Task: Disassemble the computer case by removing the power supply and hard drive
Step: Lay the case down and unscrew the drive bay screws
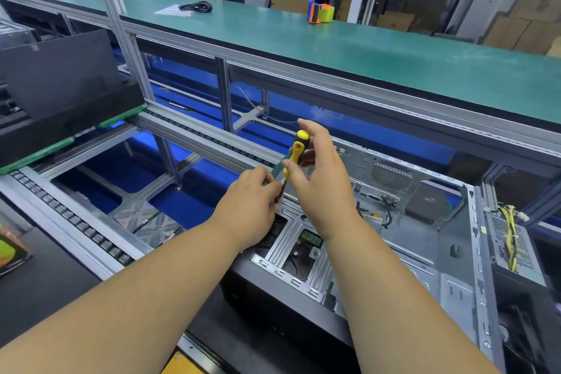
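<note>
An open computer case (425, 240) lies on its side on the conveyor, its bare metal interior facing up. My right hand (321, 179) grips the yellow and black handle of a screwdriver (296, 152), held upright over the case's left end. My left hand (252, 203) pinches the lower shaft near the tip, just above the drive bay bracket (288, 255). A hard drive's green circuit board (311, 238) shows through the bracket. A power supply (513, 249) with yellow cables stands outside the case at the right edge.
A black case (60, 94) sits on a green pallet at the left. The green upper shelf (364, 48) carries a tape dispenser (321, 12) and a black cable (195, 7). Roller rails (76, 222) and blue floor lie below the frame.
</note>
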Demonstrator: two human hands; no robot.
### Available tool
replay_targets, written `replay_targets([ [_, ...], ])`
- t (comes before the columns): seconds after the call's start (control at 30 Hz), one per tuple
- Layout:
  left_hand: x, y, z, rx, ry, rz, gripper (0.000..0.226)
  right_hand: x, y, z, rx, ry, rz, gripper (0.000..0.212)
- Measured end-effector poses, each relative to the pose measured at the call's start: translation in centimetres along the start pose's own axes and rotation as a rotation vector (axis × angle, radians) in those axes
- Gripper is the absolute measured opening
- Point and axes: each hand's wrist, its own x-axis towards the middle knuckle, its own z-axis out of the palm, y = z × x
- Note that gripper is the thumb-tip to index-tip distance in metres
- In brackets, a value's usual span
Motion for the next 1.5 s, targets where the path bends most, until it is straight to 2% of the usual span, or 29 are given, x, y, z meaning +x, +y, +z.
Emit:
replay_targets([
  [0.13, -0.05, 0.03, 0.13, -0.014, -0.004, 0.000, 0.016, -0.12, 0.18, 0.16, -0.004, 0.018, -0.001, 0.062],
  [0.5, -0.14, 0.01, -0.21, -0.102, -0.027, -0.045, 0.015, -0.12, 0.02, 0.18, 0.050, 0.050, -0.038, 0.050],
  [0.83, -0.26, -0.11, -0.10, -0.106, -0.024, -0.055, 0.018, -0.02, -0.23, 0.03, -0.019, -0.015, -0.008, 0.066],
  [1.17, -0.25, 0.08, -0.29, -0.075, -0.038, -0.049, 0.024, -0.18, -0.37, 0.33, -0.030, 0.059, -0.085, 0.051],
  [1.37, -0.31, 0.10, -0.37, -0.087, -0.031, -0.045, 0.021, -0.16, -0.35, 0.17, 0.006, -0.029, -0.060, 0.065],
  [1.5, -0.29, 0.01, -0.37, -0.099, -0.049, -0.050, 0.025, -0.24, -0.23, 0.23, 0.029, -0.035, -0.061, 0.057],
])
